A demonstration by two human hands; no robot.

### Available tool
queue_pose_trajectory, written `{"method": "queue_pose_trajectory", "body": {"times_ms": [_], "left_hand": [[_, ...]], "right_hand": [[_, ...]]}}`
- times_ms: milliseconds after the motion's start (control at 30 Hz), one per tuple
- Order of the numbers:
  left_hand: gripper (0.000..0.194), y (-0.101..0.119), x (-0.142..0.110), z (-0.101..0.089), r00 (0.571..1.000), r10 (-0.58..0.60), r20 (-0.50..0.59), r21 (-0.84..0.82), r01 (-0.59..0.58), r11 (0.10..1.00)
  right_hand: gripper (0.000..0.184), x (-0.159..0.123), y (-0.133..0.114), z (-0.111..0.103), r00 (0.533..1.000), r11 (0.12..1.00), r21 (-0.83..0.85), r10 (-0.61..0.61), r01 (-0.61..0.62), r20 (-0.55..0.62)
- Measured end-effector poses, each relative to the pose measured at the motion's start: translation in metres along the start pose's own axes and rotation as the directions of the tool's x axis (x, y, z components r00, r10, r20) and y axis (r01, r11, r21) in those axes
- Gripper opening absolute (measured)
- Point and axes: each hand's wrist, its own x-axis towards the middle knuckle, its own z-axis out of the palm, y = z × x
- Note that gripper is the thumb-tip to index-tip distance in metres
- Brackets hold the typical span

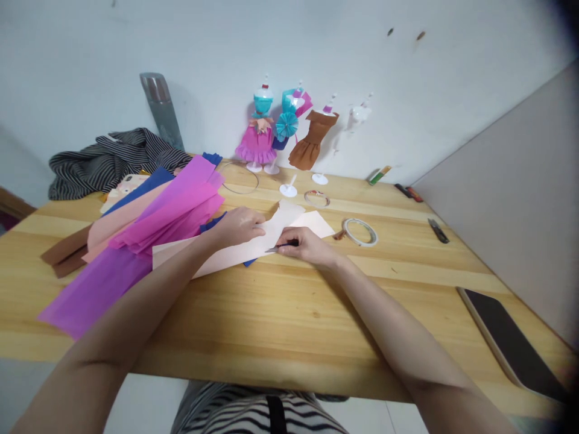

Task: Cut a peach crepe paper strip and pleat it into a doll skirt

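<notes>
A pale pink sheet of paper [239, 252] lies slanted across the middle of the table, its far end raised and curled. My left hand [239, 226] rests on it with the fingers curled in, gripping its upper edge. My right hand [305, 246] is closed around a small tool with a black handle and metal blade [271, 249]. The blade touches the paper's near edge; its exact kind is hard to make out. Another pale piece of paper [319, 223] lies just behind my right hand. Bits of blue paper [249, 262] show from under the sheet.
Pink and purple crepe paper [172, 205] is heaped at left beside a striped cloth [117, 160] and a bottle [161, 111]. Dressed mini mannequins [257, 138] stand at the wall. A tape roll [360, 232], a utility knife [438, 231] and a phone [511, 343] lie at right.
</notes>
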Motion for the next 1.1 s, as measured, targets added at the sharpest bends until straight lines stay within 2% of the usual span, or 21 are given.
{"method": "queue_pose_trajectory", "body": {"times_ms": [300,1100], "left_hand": [[0.022,0.0006,-0.0003,-0.0005,1.000,0.016,0.010,-0.037,-0.015,0.999],[0.023,-0.0022,-0.0004,0.0021,0.999,0.035,-0.014,-0.066,-0.036,0.997]], "right_hand": [[0.021,0.0028,-0.0064,0.0071,0.998,0.998,-0.031,-0.053,0.053,-0.012],[0.023,0.0041,0.0013,0.0094,1.000,0.999,0.040,0.029,-0.029,-0.009]]}}
